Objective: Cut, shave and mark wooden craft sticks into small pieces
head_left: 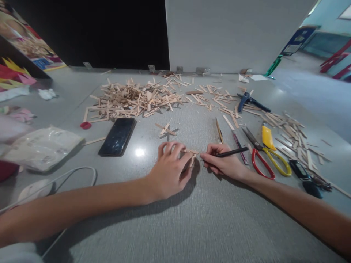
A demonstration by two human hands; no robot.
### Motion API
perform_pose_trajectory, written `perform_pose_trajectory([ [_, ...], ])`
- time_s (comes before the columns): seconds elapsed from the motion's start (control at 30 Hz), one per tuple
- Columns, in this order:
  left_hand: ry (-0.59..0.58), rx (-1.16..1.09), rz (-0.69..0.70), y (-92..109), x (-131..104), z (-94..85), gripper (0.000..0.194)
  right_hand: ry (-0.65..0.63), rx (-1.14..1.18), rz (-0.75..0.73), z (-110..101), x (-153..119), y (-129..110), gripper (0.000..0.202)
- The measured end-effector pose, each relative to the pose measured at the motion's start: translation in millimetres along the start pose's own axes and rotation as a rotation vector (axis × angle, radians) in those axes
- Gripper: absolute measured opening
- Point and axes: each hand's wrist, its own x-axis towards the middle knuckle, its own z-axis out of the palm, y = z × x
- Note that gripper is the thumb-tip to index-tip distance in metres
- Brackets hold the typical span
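Observation:
Small pale wooden sticks (194, 152) sit in the fingers of my left hand (172, 168), closed around them just above the grey table. Part of the sticks is hidden behind the fingers. Close by on the right, my right hand (219, 159) grips a slim black pen (232, 152), its back end pointing right. The pen's tip is hidden by the fingers, which come near the end of the sticks. Beyond my left hand lies a little crossed bundle of sticks (166, 129).
A big heap of wooden sticks (137, 98) spreads along the back. At left lie a phone (117, 136), a plastic bag (44, 148) and a white cable (82, 168). Scissors (257, 146), a yellow cutter (268, 137), a blue clamp-like tool (246, 99) and keys (320, 182) lie right.

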Motion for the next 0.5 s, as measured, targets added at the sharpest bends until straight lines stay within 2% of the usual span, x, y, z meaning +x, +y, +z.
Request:
perform_pose_trajectory([
  [0.03, -0.017, -0.016, 0.018, -3, 2, -0.6, 0.038, -0.012, -0.002, 0.002, 0, -1, 0, 0.046],
  [0.2, -0.141, -0.138, 0.045, -18, 8, -3.2, 0.034, -0.061, -0.021, -0.013, 1, -3, -2, 0.044],
  [0.27, -0.245, -0.188, 0.085, -23, 10, -6.9, 0.038, -0.066, -0.03, -0.008, 1, -3, -2, 0.043],
  [0.33, -0.298, -0.21, 0.074, -26, 13, -10.4, 0.044, -0.065, -0.047, 0.006, 2, -4, -1, 0.042],
  [0.43, -0.306, -0.238, 0.01, -23, 14, -9.8, 0.055, -0.056, -0.092, 0.013, 3, -6, 1, 0.042],
  [0.5, -0.257, -0.243, -0.02, -17, 13, -4.7, 0.067, -0.043, -0.134, 0.0, 5, -7, 2, 0.042],
])
